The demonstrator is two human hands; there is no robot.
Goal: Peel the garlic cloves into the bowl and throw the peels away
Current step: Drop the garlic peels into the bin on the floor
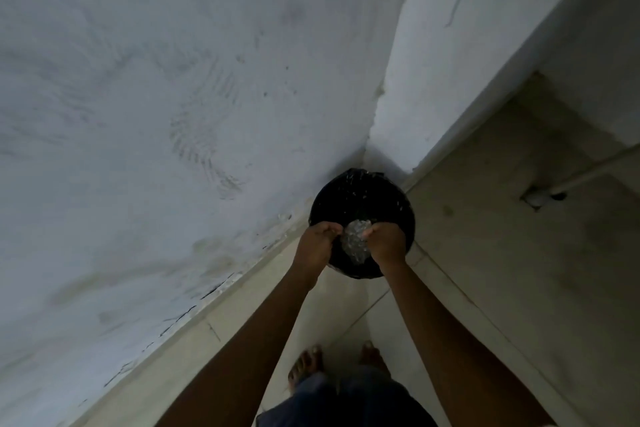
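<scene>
A round black bin (pixel 360 198) lined with a black bag stands on the floor in a corner of the walls. Over its near rim my left hand (pixel 317 243) and my right hand (pixel 386 241) hold a pale, crinkled clear bundle (pixel 354 238) between them, fingers curled round its two sides. Whether garlic peels are inside the bundle cannot be made out. No bowl and no garlic cloves are in view.
A scuffed white wall (pixel 173 114) runs along the left and a white pillar (pixel 433 62) stands behind the bin. Pale floor tiles (pixel 485 253) spread right. A white pipe (pixel 595 166) lies at the far right. My bare feet (pixel 304 367) stand below.
</scene>
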